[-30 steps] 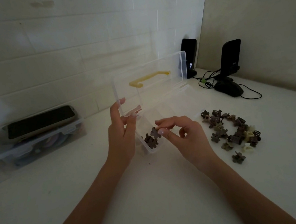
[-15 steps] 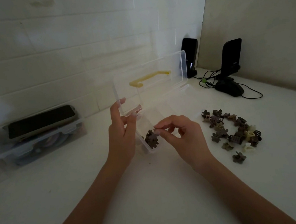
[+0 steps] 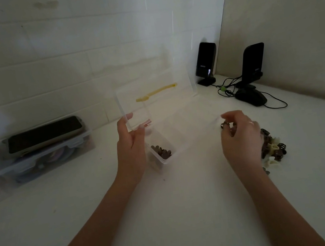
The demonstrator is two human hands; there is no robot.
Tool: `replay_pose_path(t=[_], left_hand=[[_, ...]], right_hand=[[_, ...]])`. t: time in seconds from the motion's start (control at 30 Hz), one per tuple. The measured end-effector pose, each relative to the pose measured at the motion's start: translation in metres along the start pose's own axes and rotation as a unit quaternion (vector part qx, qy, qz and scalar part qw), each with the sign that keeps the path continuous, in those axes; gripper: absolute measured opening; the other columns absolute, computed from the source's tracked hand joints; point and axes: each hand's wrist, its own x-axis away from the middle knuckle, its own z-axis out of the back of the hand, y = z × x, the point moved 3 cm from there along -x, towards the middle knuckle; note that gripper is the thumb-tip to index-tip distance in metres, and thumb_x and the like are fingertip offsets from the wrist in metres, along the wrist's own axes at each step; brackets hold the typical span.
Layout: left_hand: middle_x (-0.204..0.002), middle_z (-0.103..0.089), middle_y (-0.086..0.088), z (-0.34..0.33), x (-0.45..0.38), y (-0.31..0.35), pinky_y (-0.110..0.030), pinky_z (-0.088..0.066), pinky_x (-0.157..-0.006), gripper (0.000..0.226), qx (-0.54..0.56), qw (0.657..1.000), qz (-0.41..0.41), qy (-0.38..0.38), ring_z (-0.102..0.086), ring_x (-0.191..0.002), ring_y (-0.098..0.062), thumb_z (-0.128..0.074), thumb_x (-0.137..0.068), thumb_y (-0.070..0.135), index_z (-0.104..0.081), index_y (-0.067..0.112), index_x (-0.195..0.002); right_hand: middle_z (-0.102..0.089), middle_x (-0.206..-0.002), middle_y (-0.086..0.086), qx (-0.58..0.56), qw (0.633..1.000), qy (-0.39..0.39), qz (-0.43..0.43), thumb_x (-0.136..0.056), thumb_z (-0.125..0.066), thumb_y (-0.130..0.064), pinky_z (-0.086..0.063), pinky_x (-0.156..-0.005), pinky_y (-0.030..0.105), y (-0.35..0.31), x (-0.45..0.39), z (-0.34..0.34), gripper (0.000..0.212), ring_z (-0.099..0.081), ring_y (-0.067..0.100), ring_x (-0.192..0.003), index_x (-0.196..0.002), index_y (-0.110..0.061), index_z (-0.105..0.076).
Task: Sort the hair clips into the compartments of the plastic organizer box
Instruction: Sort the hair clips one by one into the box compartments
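Observation:
The clear plastic organizer box (image 3: 163, 162) stands open in the middle of the white table, its lid with a yellow handle (image 3: 156, 92) raised toward the wall. Several brown hair clips (image 3: 163, 152) lie in its near left compartment. My left hand (image 3: 130, 148) grips the box's left edge where the lid meets it. To the right lies a loose pile of brown and cream hair clips (image 3: 272, 145). My right hand (image 3: 241, 136) hovers over that pile's left end with its fingers curled down. A brown clip shows at the fingertips; whether it is gripped is unclear.
A clear storage box (image 3: 46, 159) with a dark phone (image 3: 44, 133) on top sits at the left by the tiled wall. Two black speakers (image 3: 206, 61) (image 3: 252, 63), a black mouse (image 3: 250, 97) and cables occupy the back right corner.
My right hand left the box's near left compartment, where it held a brown clip, and swung right over the loose pile. The clip stayed in the compartment. My left hand kept its hold.

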Motion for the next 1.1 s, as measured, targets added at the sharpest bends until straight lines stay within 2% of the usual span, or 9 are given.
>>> replay_pose_path(t=[0.1, 0.2, 0.3, 0.47, 0.57, 0.67, 0.77, 0.83, 1.1], left_hand=[[-0.087, -0.072, 0.013, -0.001, -0.002, -0.004, -0.045, -0.050, -0.078, 0.020, 0.013, 0.999, 0.028, 0.008, -0.066, -0.087, -0.024, -0.046, -0.097, 0.027, -0.042, 0.041, -0.111], [-0.085, -0.071, 0.008, -0.001, -0.003, -0.005, -0.046, -0.048, -0.085, 0.020, 0.017, 0.999, 0.040, 0.011, -0.066, -0.096, -0.022, -0.045, -0.099, 0.024, -0.041, 0.033, -0.116], [-0.083, -0.071, 0.008, -0.001, -0.003, -0.006, -0.054, -0.047, -0.092, 0.020, 0.026, 0.998, 0.055, 0.015, -0.065, -0.100, -0.018, -0.046, -0.099, 0.023, -0.040, 0.032, -0.116], [-0.075, -0.070, 0.014, -0.001, -0.003, -0.006, -0.048, -0.045, -0.092, 0.021, 0.030, 0.997, 0.065, 0.021, -0.065, -0.100, -0.017, -0.047, -0.098, 0.023, -0.041, 0.031, -0.116], [-0.076, -0.069, 0.013, -0.001, -0.002, -0.004, -0.045, -0.044, -0.091, 0.021, 0.028, 0.997, 0.064, 0.019, -0.064, -0.102, -0.017, -0.047, -0.098, 0.024, -0.040, 0.030, -0.117], [-0.077, -0.069, 0.012, -0.001, -0.002, -0.003, -0.046, -0.044, -0.093, 0.021, 0.024, 0.997, 0.064, 0.020, -0.063, -0.099, -0.016, -0.047, -0.098, 0.023, -0.040, 0.030, -0.116], [-0.078, -0.069, 0.012, -0.002, -0.002, -0.002, -0.043, -0.045, -0.089, 0.021, 0.027, 0.997, 0.067, 0.020, -0.064, -0.097, -0.015, -0.047, -0.098, 0.022, -0.040, 0.028, -0.118], [-0.077, -0.068, 0.012, -0.002, -0.002, -0.002, -0.044, -0.046, -0.089, 0.021, 0.027, 0.997, 0.067, 0.020, -0.064, -0.097, -0.015, -0.047, -0.098, 0.022, -0.040, 0.028, -0.117], [-0.080, -0.069, 0.012, -0.001, -0.003, -0.002, -0.049, -0.047, -0.094, 0.021, 0.020, 0.997, 0.068, 0.020, -0.065, -0.098, -0.014, -0.048, -0.098, 0.022, -0.040, 0.030, -0.116]], right_hand=[[-0.062, -0.113, 0.004, 0.144, 0.987, -0.056, -0.054, -0.091, -0.043, -0.013, -0.024, -0.101, 0.042, 0.015, -0.005, -0.001, 0.031, -0.046, 0.024, -0.115, -0.117, -0.021, -0.059], [-0.062, -0.105, 0.000, 0.199, 0.972, -0.119, -0.033, -0.090, -0.046, -0.019, -0.021, -0.103, 0.042, 0.018, -0.002, -0.007, 0.025, -0.051, 0.020, -0.112, -0.107, -0.021, -0.064], [-0.058, -0.123, -0.001, 0.211, 0.962, -0.173, -0.020, -0.089, -0.051, -0.015, -0.021, -0.107, 0.041, 0.021, -0.001, -0.011, 0.032, -0.045, 0.019, -0.122, -0.120, -0.022, -0.060], [-0.057, -0.124, 0.005, 0.042, 0.989, -0.143, -0.017, -0.081, -0.052, 0.007, -0.043, -0.096, 0.033, 0.023, -0.007, -0.012, 0.043, -0.054, 0.018, -0.110, -0.117, -0.014, -0.062], [-0.057, -0.118, 0.005, 0.004, 0.991, -0.133, -0.017, -0.080, -0.053, 0.008, -0.042, -0.082, 0.024, 0.021, -0.008, -0.012, 0.043, -0.057, 0.014, -0.095, -0.114, -0.017, -0.061], [-0.056, -0.119, 0.004, -0.005, 0.990, -0.142, -0.008, -0.081, -0.057, 0.006, -0.039, -0.077, 0.022, 0.019, -0.007, -0.011, 0.043, -0.054, 0.010, -0.092, -0.115, -0.020, -0.059], [-0.058, -0.120, 0.000, 0.095, 0.987, -0.130, 0.006, -0.081, -0.061, -0.008, -0.038, -0.088, 0.033, 0.020, -0.006, -0.008, 0.039, -0.048, 0.017, -0.108, -0.116, -0.024, -0.058], [-0.057, -0.120, 0.000, 0.181, 0.975, -0.130, -0.013, -0.082, -0.061, -0.019, -0.030, -0.097, 0.041, 0.022, -0.007, -0.006, 0.034, -0.043, 0.023, -0.118, -0.116, -0.026, -0.058], [-0.059, -0.118, 0.003, 0.168, 0.972, -0.166, -0.021, -0.082, -0.068, -0.024, -0.033, -0.100, 0.041, 0.025, -0.008, -0.007, 0.027, -0.048, 0.024, -0.116, -0.109, -0.022, -0.066]])
